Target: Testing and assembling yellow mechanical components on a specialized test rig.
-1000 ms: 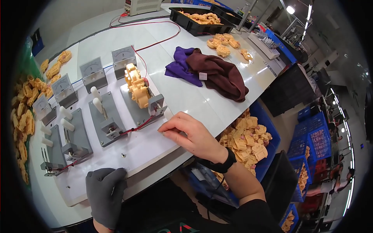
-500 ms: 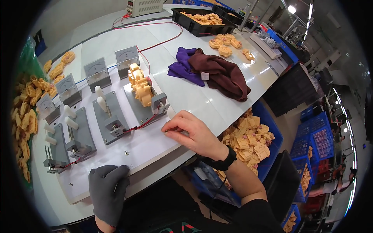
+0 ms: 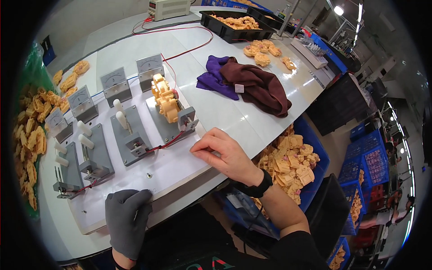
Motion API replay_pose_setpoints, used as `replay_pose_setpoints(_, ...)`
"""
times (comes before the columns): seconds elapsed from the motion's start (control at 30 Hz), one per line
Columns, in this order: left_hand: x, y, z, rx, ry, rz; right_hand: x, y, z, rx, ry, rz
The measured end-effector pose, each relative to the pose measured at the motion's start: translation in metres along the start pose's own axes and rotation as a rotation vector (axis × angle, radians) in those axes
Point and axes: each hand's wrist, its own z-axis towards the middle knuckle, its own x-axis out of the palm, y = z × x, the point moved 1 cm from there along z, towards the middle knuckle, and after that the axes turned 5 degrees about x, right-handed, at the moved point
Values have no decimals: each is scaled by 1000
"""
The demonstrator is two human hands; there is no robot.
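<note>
My left hand point(image 3: 128, 220), in a grey glove, rests at the front edge of a white board point(image 3: 180, 177). Its fingers are curled closed, and no object shows in them. Bare, with a black watch point(image 3: 259, 185) at the wrist, my right hand point(image 3: 225, 155) hovers by the board's right edge. Its thumb and forefinger are pinched together; anything between them is too small or hidden. Just beyond it, a yellow plastic gear-like assembly point(image 3: 167, 101) sits on the rightmost grey fixture point(image 3: 168, 128), beside a metal bracket point(image 3: 187, 118) with red wires. A small screw point(image 3: 149, 175) stands on the board between my hands.
More grey fixtures with white pegs point(image 3: 121, 118) and several analogue meters point(image 3: 115, 83) stand left. A green bag of yellow parts point(image 3: 33, 135) lies far left. Purple and maroon cloths point(image 3: 258, 85) lie right; a blue crate point(image 3: 315, 153) of yellow parts stands below the table edge.
The view has shifted slightly, so the fixtures and hands appear a little to the right. A dark speck seen at my right fingertips earlier no longer shows; both hands keep nearly the same pose.
</note>
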Motion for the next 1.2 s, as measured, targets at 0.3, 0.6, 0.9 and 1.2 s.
replay_pose_setpoints(0.3, -1, 2, -1, -5, 9, 5, 4, -6, -4, -40, -50, -16)
replay_pose_setpoints(0.6, 0, 0, 0, -5, 11, 2, 4, -6, -6, -22, -60, -6)
replay_pose_setpoints(0.9, -5, 2, 6, -2, 46, 13, 6, -3, -7, 39, -96, 54)
replay_pose_setpoints(1.2, -10, 4, 4, -51, 106, -6, 8, 1, -6, 92, -71, 70)
